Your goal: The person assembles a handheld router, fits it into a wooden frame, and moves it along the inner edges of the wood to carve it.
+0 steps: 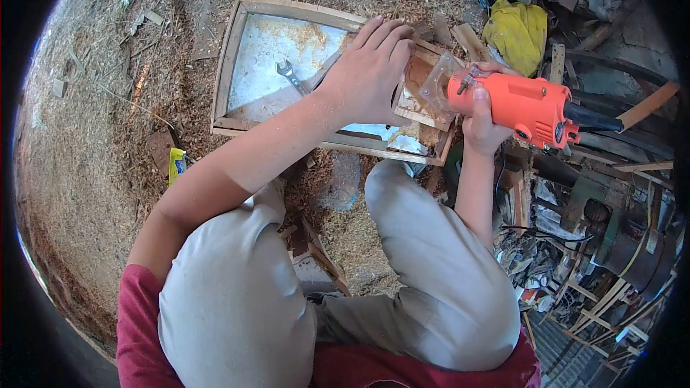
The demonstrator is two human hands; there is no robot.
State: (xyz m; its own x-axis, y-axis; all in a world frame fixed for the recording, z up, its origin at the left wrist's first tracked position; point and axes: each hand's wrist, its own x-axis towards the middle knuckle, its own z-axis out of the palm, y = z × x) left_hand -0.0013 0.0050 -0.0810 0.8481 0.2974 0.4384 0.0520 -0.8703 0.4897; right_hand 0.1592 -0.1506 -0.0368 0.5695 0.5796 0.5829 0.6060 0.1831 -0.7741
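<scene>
My right hand (483,118) is wrapped round an orange power tool (514,106) with a clear plastic base (438,86). The base lies against a small wooden piece (415,109) at the right end of a wooden frame (231,65). Across that piece's left side my left hand (370,72) presses down, its fingers bent over the far edge and its thumb toward me. A wrench (289,75) rests on the pale panel inside the frame, left of my left hand. The tool's tip is hidden.
Sawdust and shavings cover the ground (86,129). A yellow cloth (515,34) lies beyond the tool. Wood scraps, metal parts and a green machine part (586,194) crowd the right side. A black cable (593,118) leaves the tool. A yellow packet (177,164) lies at left.
</scene>
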